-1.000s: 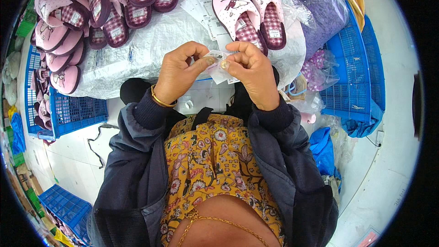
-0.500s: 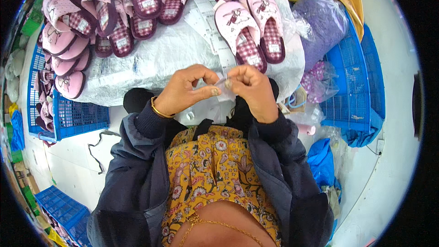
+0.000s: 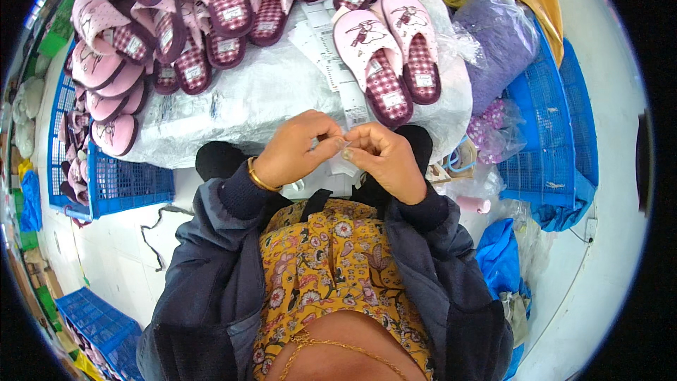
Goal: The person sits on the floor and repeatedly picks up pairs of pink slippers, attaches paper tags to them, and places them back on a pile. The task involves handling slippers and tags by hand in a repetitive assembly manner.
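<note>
My left hand (image 3: 300,147) and my right hand (image 3: 388,159) meet fingertip to fingertip just off the front edge of the work surface. Both are closed in a pinch on a small see-through piece of plastic (image 3: 343,144); the fingers cover most of it, so its full shape is hidden. Beyond my right hand lies a pair of pink slippers (image 3: 381,53) with a printed animal figure and maroon checked insoles. Paper label strips (image 3: 351,99) run from under that pair toward my fingers.
Several more pink slippers (image 3: 226,3) are heaped at the back left of the plastic-covered surface (image 3: 261,88). Blue crates stand left (image 3: 134,183) and right (image 3: 539,134). A purple bundle in clear plastic (image 3: 497,35) leans at the right, and a cord (image 3: 151,240) lies on the floor.
My fingertips have drawn closer together over the plastic piece, and less of it shows. The whole view has shifted slightly, with slippers and table appearing a little lower.
</note>
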### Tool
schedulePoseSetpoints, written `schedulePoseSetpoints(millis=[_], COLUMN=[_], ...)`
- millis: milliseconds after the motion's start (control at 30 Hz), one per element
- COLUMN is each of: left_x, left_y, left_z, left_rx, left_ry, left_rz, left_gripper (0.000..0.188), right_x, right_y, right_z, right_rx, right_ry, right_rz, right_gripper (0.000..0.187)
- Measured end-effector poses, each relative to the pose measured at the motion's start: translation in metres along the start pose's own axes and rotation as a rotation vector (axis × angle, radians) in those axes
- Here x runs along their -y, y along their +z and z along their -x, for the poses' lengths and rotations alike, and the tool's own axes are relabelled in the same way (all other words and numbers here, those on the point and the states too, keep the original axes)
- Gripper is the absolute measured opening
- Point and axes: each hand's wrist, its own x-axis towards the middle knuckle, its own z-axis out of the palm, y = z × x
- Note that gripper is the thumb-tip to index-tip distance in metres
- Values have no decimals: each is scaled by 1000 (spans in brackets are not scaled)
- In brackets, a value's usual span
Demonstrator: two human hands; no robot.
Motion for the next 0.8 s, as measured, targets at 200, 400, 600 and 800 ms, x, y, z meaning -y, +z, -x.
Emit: schedulePoseSetpoints(millis=[200, 400, 600, 800], left_x=[-22, -23, -22, -29], left_y=[-10, 2, 0, 17], left_z=[-3, -21, -89, -172], left_rx=[-16, -6, -264, -162], left_ry=[45, 37, 349, 621], left_rz=[-57, -8, -221, -651], left_gripper=[7, 6, 19, 21], right_x=[18, 11, 20, 19], right_y=[4, -12, -57, -110], right_z=[4, 7, 6, -50], right_rx=[-18, -5, -308, -453], right_ry=[-28, 50, -280, -293], right_rz=[-40, -303, 70, 196], right_gripper=[23, 20, 10, 13])
